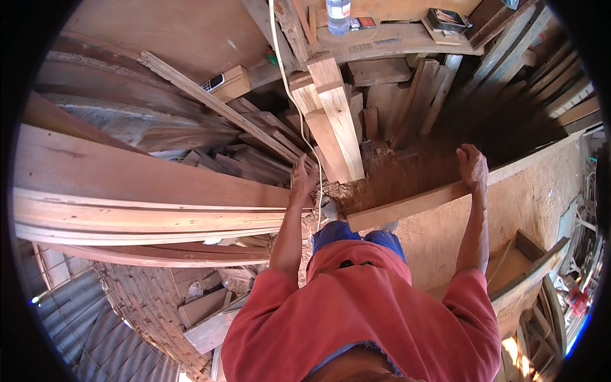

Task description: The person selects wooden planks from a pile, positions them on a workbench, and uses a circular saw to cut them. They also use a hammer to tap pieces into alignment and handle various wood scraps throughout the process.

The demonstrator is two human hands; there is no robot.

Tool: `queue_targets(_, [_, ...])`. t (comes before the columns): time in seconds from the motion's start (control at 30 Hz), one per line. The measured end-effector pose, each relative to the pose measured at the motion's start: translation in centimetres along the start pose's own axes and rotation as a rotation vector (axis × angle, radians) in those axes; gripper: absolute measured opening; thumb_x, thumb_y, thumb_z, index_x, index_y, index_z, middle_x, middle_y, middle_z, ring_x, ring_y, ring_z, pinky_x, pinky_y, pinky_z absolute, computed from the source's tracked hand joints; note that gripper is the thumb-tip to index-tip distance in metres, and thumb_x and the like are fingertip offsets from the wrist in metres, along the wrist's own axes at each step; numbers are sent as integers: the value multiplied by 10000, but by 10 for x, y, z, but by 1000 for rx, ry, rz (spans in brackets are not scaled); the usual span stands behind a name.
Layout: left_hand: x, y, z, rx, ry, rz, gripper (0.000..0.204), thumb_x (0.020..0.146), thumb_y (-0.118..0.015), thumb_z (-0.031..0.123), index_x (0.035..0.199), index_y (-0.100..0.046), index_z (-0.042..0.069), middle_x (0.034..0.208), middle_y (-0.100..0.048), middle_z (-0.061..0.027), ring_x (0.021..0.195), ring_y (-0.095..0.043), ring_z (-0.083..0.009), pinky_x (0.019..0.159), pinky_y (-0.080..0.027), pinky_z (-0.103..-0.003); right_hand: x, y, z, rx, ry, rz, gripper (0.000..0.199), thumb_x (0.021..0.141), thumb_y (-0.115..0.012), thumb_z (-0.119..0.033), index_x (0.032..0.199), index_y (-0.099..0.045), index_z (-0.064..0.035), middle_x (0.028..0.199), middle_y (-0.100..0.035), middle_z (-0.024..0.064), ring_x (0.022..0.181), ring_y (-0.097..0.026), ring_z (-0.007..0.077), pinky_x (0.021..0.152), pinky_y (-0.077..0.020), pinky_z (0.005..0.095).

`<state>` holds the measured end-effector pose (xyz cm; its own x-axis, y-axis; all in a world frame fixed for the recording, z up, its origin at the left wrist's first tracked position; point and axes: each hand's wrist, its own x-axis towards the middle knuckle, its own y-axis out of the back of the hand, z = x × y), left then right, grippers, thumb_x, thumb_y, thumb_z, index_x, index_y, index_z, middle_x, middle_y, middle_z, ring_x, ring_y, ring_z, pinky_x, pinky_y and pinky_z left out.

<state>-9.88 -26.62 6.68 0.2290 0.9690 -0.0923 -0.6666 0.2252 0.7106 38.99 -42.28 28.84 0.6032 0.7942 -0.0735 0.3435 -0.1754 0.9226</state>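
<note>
My left hand (303, 179) is raised beside a thin white cable (294, 95), its fingers slightly apart and nothing visible in them. Just below it are the right ends of several long stacked boards (146, 219) reaching in from the left. My right hand (473, 167) has curled fingers and lies over the far edge of a long, wide board (414, 205) on my right. Whatever its fingers may close on is hidden. Ahead, between the hands, pale squared timbers (336, 118) stand together, leaning away.
A ledge at the back holds a clear bottle (338, 18), a small red-and-dark packet (363, 23) and a black tray (447, 20). A mobile phone (214, 83) lies by a wood block (231, 85) at back left. Wood offcuts (251, 167) and shavings cover the floor ahead.
</note>
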Motion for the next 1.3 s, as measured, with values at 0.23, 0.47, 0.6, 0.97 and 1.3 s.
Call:
queue_targets(0.23, [98, 10, 58, -7, -270, 70, 680, 886, -748, 254, 1449, -460, 5, 1405, -540, -254, 1310, -485, -447, 1133, -358, -533, 3, -2, 10, 6, -51, 34, 352, 958, -672, -323, 1171, -723, -47, 1090, -746, 202, 1048, -709, 394, 911, -555, 458])
queue_targets(0.47, [114, -10, 88, 176, -221, -9, 770, 910, -735, 343, 1543, -377, 90, 1573, -322, -336, 1465, -301, -491, 1206, -199, -618, 8, -4, 14, 46, -74, 23, 344, 968, -669, -332, 1196, -714, -79, 1108, -744, 192, 1053, -704, 396, 916, -558, 467])
queue_targets(0.6, [121, -2, 154, 225, -339, 37, 761, 891, -760, 316, 1532, -418, 89, 1610, -244, -333, 1474, -277, -486, 1216, -211, -591, 2, 6, 6, -28, -73, -48, 372, 961, -666, -343, 1219, -698, -77, 1116, -740, 200, 1059, -697, 405, 924, -551, 485])
queue_targets(0.97, [271, -76, 320, 527, -628, -31, 721, 803, -826, 283, 1406, -514, 42, 1503, -422, -247, 1374, -389, -437, 1156, -299, -575, 12, 26, 6, 9, 118, -490, 484, 945, -684, -363, 1302, -648, -38, 1122, -737, 190, 1083, -689, 390, 941, -543, 474])
queue_targets(1.3, [370, -125, 320, 886, -643, -46, 976, 697, -914, 420, 1462, -406, 89, 1466, -401, -154, 1346, -380, -359, 1109, -289, -518, 215, 48, 50, -303, 236, -621, 457, 965, -671, -340, 1321, -632, -55, 1141, -720, 227, 1119, -675, 412, 968, -532, 522])
